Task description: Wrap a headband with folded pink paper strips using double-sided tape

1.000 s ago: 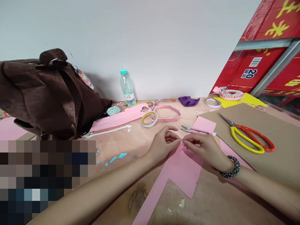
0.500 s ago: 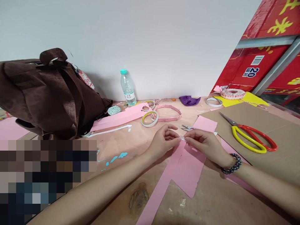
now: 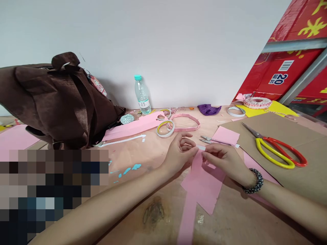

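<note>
Briefly: tape roll (image 3: 165,128) sits up-left of the pink paper piece (image 3: 205,187). Left hand (image 3: 180,153), fingers curled, pinches a white tape tab (image 3: 201,147) at the piece's top edge; right hand (image 3: 224,163) pinches from the other side. Fingertips held close keep the tab straight. Paper lies flat, edges ragged. Red-and-yellow scissors (image 3: 270,156) lie right of it, on cardboard (image 3: 301,180).

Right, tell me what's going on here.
A person is working with bare hands over a table. The left hand and right hand pinch a small white strip at the top of a pink paper piece. Beside them lie metal snips and a pink paper square. Red-and-yellow-handled scissors rest on cardboard. Farther back, a pink paper loop lies beside a tape roll.
</note>
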Motion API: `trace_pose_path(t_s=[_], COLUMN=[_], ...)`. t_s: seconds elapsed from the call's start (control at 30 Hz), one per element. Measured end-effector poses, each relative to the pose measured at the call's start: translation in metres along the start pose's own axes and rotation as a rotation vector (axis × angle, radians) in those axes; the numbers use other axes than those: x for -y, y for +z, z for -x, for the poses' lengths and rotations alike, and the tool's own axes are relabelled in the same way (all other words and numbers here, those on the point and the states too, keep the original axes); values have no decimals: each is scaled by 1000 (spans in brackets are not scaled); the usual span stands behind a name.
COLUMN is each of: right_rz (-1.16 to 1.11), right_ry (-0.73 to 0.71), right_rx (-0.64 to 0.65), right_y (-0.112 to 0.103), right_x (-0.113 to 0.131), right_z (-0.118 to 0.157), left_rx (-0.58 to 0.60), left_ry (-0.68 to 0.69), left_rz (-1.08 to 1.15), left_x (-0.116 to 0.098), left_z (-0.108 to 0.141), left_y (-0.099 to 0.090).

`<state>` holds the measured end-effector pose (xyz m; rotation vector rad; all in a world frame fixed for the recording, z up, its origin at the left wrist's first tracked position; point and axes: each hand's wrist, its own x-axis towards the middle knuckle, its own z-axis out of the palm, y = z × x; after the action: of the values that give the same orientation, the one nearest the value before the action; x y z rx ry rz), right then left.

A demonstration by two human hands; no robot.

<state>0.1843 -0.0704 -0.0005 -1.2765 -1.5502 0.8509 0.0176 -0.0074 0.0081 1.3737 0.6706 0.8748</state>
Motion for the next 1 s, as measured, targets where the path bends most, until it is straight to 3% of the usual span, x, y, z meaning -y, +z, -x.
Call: trace_pose_path(t_s=[0.1, 0.23, 0.3, 0.6, 0.8, 1.0], right_rz=[14, 67, 106, 354, 406, 301], right_ry=[-7, -19, -40, -140, -130, -90], right_rx=[-29, -54, -55, -62, -55, 3], right_y=[0, -1, -2, -2, -4, -7], right_x=[1, 3, 4, 11, 11, 8], right_z=[0, 1, 2, 8, 10, 8], left_rx=[-51, -59, -29, 48, 58, 58], left_ry=[116, 462, 562, 584, 569, 528], left_rz=[-183, -645, -829, -1124, -1086, -907], left_x=[2, 2, 1, -2, 2, 1], left_z=[1, 2, 3, 8, 5, 4], left_y=[1, 0, 0, 5, 6, 5])
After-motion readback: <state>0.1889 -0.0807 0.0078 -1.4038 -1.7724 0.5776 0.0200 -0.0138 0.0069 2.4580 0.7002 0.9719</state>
